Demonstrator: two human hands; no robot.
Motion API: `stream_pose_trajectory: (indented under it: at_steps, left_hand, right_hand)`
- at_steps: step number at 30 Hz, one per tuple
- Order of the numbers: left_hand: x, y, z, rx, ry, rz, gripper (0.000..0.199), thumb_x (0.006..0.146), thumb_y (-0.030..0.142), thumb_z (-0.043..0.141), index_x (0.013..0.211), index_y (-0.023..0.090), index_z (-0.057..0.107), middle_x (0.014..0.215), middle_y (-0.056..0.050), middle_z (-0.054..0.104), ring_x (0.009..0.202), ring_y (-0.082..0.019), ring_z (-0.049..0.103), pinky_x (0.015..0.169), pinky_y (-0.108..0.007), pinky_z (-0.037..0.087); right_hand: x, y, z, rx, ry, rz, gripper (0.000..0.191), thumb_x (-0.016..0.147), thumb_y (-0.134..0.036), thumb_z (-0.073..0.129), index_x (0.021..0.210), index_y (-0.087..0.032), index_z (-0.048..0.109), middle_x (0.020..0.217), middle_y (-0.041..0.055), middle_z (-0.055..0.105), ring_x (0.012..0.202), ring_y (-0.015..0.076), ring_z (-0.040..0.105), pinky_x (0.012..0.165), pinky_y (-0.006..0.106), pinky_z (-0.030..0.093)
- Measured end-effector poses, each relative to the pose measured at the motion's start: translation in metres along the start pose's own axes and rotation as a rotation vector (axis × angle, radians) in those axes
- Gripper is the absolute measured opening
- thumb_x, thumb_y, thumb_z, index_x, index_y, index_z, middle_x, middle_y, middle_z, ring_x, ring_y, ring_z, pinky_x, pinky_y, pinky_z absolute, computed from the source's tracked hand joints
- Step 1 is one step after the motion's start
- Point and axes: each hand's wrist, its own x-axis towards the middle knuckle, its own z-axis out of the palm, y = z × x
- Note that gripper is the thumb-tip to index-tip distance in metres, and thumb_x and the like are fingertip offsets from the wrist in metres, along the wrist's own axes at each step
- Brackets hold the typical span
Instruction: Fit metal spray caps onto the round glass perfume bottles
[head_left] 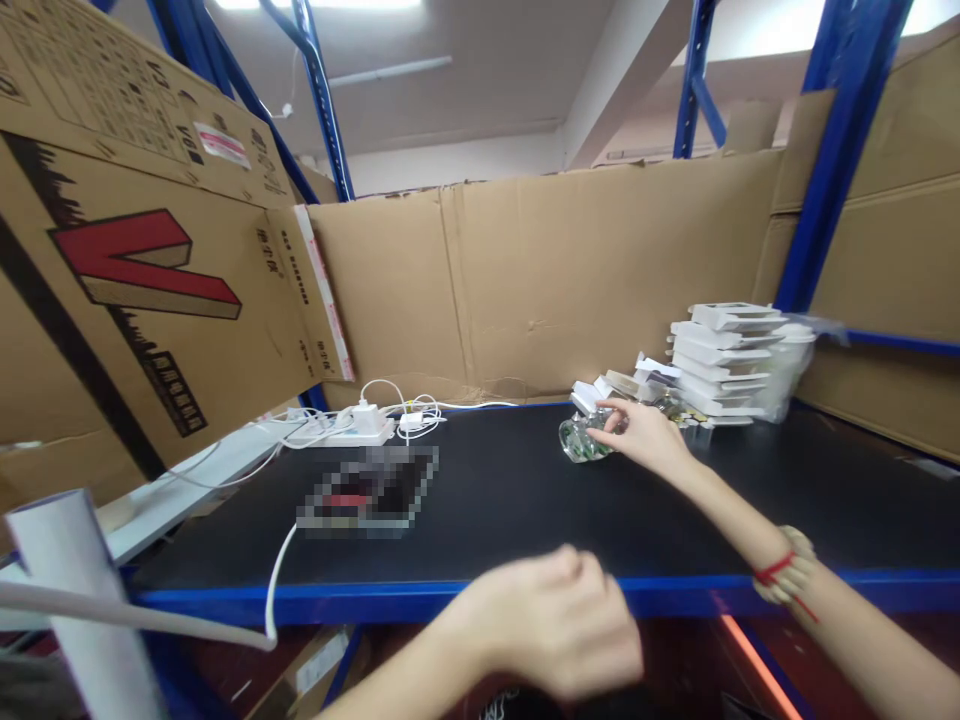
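My right hand reaches over the black work surface, its thumb and index finger closed at the edge of a clear, shiny plastic packet with green showing in it. The packet lies low on the surface, and part of it is hidden by the fingers. My left hand is curled closed in front of the blue table edge, with its back toward me. Whatever it may hold is hidden.
Stacked white trays stand at the back right, beside small white boxes. A power strip with cables lies at the back left, behind a blurred-out tablet-like device. Cardboard walls the back; a large carton leans left.
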Motion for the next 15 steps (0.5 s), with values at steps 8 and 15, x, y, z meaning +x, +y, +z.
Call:
stream_pose_trajectory:
  at_steps: [8, 15]
  left_hand:
    - [0.024, -0.092, 0.085, -0.370, 0.092, -0.702, 0.042, 0.081, 0.024, 0.043, 0.118, 0.013, 0.027, 0.101, -0.009, 0.047, 0.077, -0.015, 0.049, 0.076, -0.036, 0.041]
    - [0.009, -0.097, 0.110, -0.678, 0.065, -0.896, 0.049, 0.081, 0.029, 0.042, 0.124, 0.017, 0.023, 0.111, -0.008, 0.045, 0.092, -0.018, 0.048, 0.087, -0.040, 0.036]
  right_hand:
    - [0.028, -0.034, 0.026, -0.339, -0.223, -0.037, 0.023, 0.077, -0.031, 0.061, 0.085, -0.010, 0.065, 0.086, 0.0114, 0.063, 0.085, 0.0234, 0.058, 0.068, 0.027, 0.042]
    - [0.030, -0.027, 0.043, -0.097, -0.306, -0.207, 0.018, 0.086, -0.023, 0.050, 0.078, -0.013, 0.063, 0.072, 0.0044, 0.061, 0.067, 0.0146, 0.055, 0.059, 0.023, 0.036]
